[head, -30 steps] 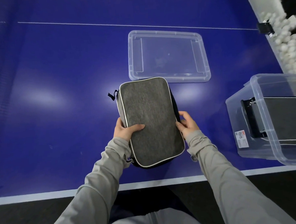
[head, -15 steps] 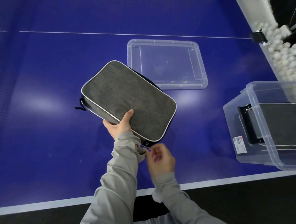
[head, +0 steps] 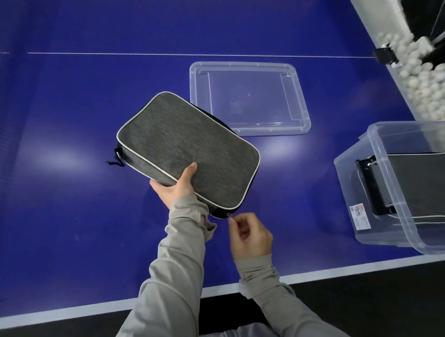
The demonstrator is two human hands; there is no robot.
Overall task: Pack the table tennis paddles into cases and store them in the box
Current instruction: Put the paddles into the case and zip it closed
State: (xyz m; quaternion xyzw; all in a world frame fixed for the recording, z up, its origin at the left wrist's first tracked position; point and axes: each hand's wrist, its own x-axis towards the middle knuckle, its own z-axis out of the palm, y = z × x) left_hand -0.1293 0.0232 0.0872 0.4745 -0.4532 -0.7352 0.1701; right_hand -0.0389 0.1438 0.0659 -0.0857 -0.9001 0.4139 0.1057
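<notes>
A person steadies a grey paddle case (head: 187,154) above the blue bench (head: 63,202), the left hand (head: 177,187) gripping its near long edge with the thumb laid flat on the top face and the other fingers curled out of sight beneath, apparently so that the case holds firm while its zip is worked. The right hand (head: 248,235) hovers just beside the case's near corner, its fingers (head: 232,223) bunched and pinching what looks like the small metal zip pull (head: 229,215); the pull itself is too small to make out clearly. The case sits angled, one end toward the far left and the other toward the person, which seems to bring that corner within easy reach of the right hand. The case is a soft, rounded rectangle of heathered charcoal fabric with pale piping round its top face, dark sides and a short black loop (head: 116,157) at its far-left end; whether it rests on the bench or is lifted slightly cannot be told. Just beyond it lies a clear plastic lid (head: 300,107), set flat and aside. At right stands the open clear box (head: 351,192), already holding a similar grey case (head: 423,183), well apart from the one in hand. White balls (head: 417,78) fill a trough along the bench's right edge.
</notes>
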